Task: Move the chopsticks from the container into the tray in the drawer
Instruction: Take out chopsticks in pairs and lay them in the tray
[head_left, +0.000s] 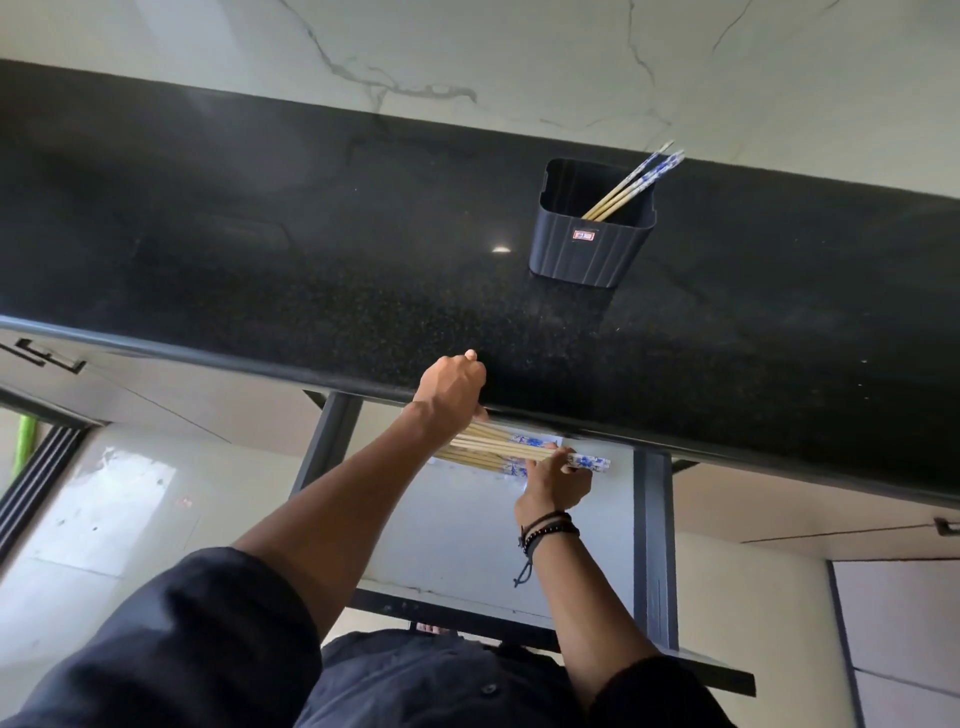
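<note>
Your left hand (452, 387) grips the plain ends and your right hand (553, 480) pinches the patterned ends of the chopsticks (498, 449), likely so they enter the drawer (655, 519) level.

A black speckled countertop (260, 234) runs beneath a white veined marble wall (467, 41), pale floor tiles (104, 525) below

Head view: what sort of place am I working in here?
Probably a home kitchen: a black speckled stone countertop runs along a marble-look wall, a dark container on it holds chopsticks, and an open drawer sits under the counter edge.
</note>
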